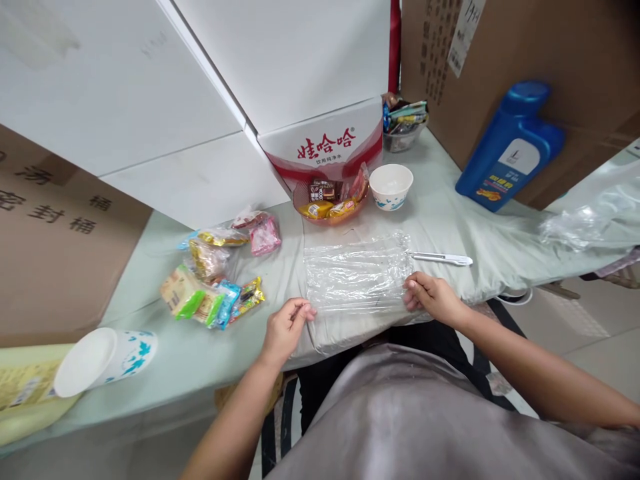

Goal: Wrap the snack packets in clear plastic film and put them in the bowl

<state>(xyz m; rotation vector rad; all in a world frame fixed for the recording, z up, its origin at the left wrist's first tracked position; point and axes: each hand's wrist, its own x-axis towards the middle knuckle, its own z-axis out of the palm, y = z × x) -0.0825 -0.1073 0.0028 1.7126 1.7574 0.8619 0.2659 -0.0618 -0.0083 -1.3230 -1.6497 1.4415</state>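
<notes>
A clear plastic bag point(356, 272) lies flat on the pale green cloth-covered table point(450, 220) in front of me. My left hand point(286, 327) pinches the bag's near left corner with its fingers closed. At the near right corner, my right hand point(434, 297) grips the bag's edge with curled fingers. A white pen point(442, 259) lies just right of the bag.
Several wrapped snacks point(216, 280) lie at the left. A pink bowl of sweets point(334, 200) and a white bowl point(391, 186) stand behind the bag, before a red-and-white carton point(327, 143). A blue jug point(511, 148) stands at the right, a white cup point(105, 360) lies on its side at the near left.
</notes>
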